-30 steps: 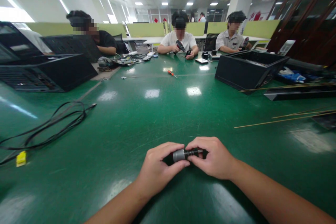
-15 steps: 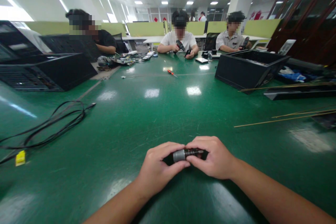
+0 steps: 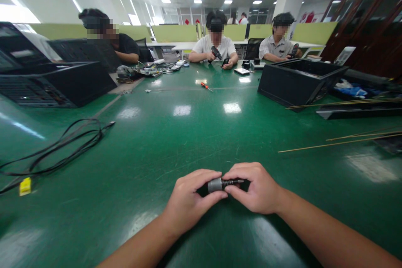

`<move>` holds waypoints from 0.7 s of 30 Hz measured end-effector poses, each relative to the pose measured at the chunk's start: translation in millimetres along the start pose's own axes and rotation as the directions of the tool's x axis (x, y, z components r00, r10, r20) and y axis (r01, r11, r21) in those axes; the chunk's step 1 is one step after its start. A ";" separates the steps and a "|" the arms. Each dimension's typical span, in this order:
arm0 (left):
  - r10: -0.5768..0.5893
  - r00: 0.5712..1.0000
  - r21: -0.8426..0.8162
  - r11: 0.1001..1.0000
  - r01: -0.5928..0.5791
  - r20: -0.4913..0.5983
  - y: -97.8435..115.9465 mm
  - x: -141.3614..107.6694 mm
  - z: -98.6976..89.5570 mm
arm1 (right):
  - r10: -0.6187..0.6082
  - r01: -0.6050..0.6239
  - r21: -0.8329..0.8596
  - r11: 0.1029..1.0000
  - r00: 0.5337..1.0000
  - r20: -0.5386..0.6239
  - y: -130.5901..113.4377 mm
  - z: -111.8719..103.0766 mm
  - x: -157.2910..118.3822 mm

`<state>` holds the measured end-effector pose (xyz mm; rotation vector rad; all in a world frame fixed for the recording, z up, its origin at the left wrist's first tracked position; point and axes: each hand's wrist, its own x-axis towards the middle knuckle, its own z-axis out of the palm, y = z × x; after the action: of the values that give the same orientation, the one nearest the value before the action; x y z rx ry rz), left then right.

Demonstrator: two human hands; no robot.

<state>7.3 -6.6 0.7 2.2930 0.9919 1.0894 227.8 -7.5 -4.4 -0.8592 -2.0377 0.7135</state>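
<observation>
A small metal part (image 3: 215,185), a grey cylinder with a dark spring and a thin shaft pointing right, lies between my hands above the green table (image 3: 176,142). My left hand (image 3: 192,201) pinches the grey cylinder between thumb and fingers. With thumb and fingertips, my right hand (image 3: 256,188) grips the part near its spring, where the spring meets the cylinder. The fingertips of both hands nearly touch each other.
Black cables (image 3: 72,146) with a yellow tag lie at left. An orange screwdriver (image 3: 204,86) rests mid-table. Black computer cases (image 3: 292,83) stand on both sides, thin rods (image 3: 333,144) at right. Three people sit across; the middle one holds a drill (image 3: 216,53).
My hands and the metal part have hardly moved. The right thumb has shifted very slightly to the right along the part.
</observation>
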 end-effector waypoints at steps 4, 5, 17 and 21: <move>0.009 1.000 0.005 1.000 -0.009 -0.007 -0.7 -1.0 1.4 | 0.004 -0.004 -0.026 1.000 1.000 -0.004 -0.5 0.5 0.0; 0.013 1.000 0.006 1.000 -0.013 -0.007 -0.8 -1.0 1.6 | 0.000 0.000 -0.035 0.999 1.000 -0.005 -0.7 0.7 0.1; 0.043 0.999 0.033 0.999 -0.043 0.001 -2.4 -2.3 2.3 | -0.022 0.021 -0.075 0.997 1.000 -0.014 -2.0 -0.1 0.6; 0.080 0.997 0.034 0.996 -0.079 -0.008 -2.6 -2.0 2.2 | -0.017 0.016 -0.078 0.997 1.000 -0.018 -2.2 0.4 0.5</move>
<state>7.1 -6.5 -3.2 2.3747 0.9367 1.1240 226.5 -8.5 -2.8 -0.8890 -2.0649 0.6180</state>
